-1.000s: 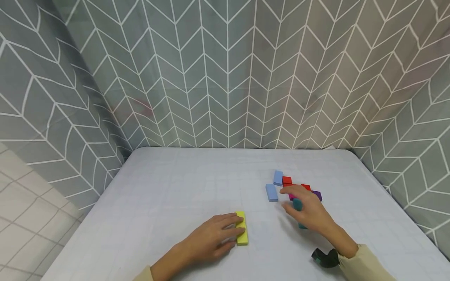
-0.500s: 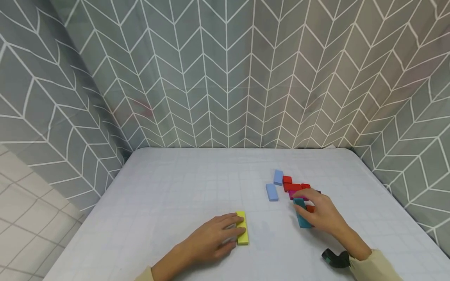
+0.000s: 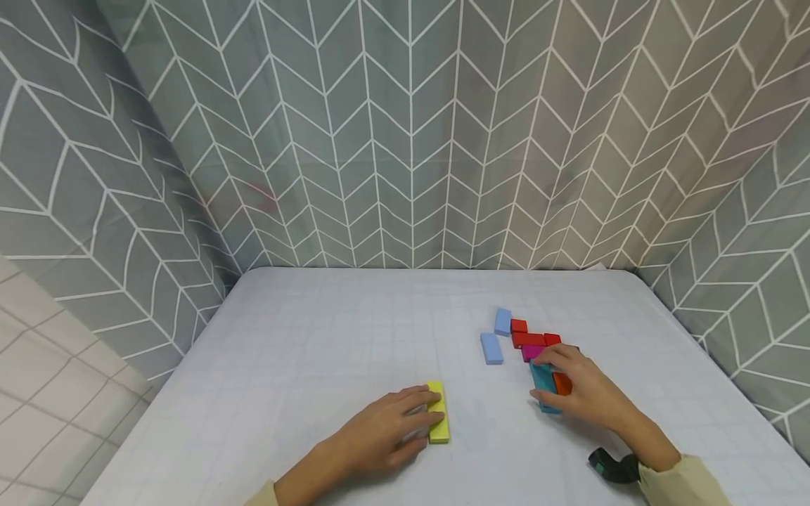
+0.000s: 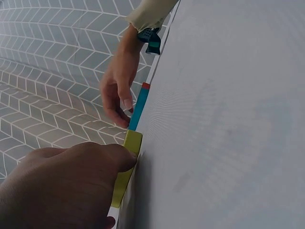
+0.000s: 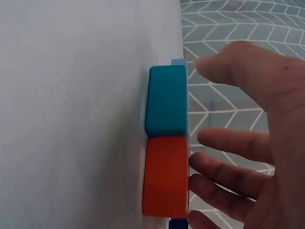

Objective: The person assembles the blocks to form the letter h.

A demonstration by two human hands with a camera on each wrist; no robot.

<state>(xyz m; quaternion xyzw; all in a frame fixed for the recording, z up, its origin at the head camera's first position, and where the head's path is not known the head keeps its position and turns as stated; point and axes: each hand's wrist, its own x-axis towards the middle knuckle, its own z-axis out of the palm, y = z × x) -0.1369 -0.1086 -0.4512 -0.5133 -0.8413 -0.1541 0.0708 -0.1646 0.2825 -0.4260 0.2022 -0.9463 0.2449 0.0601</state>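
Observation:
In the head view my left hand [image 3: 382, 432] rests on a yellow block [image 3: 439, 430], its fingers laid across the top. The left wrist view shows that block [image 4: 125, 186] lying low along the white table. My right hand [image 3: 588, 393] hovers with loosely bent fingers over a teal block [image 3: 541, 375] and an orange block [image 3: 562, 384]. From the right wrist, the teal block [image 5: 167, 101] and orange block [image 5: 167, 176] lie end to end, and the thumb and fingers [image 5: 238, 143] are spread apart beside them, pinching nothing.
Beyond the right hand lie red blocks [image 3: 529, 340] and a magenta block [image 3: 531, 353], close against each other. Left of them are two light blue blocks [image 3: 491, 348]. A dark device [image 3: 614, 466] sits at the right wrist. Patterned grey curtains [image 3: 411, 140] surround the white table [image 3: 316, 337].
My right hand has moved right and slightly nearer, from above the teal block toward the orange one, uncovering more of the teal and orange blocks. The left hand stays on the yellow block.

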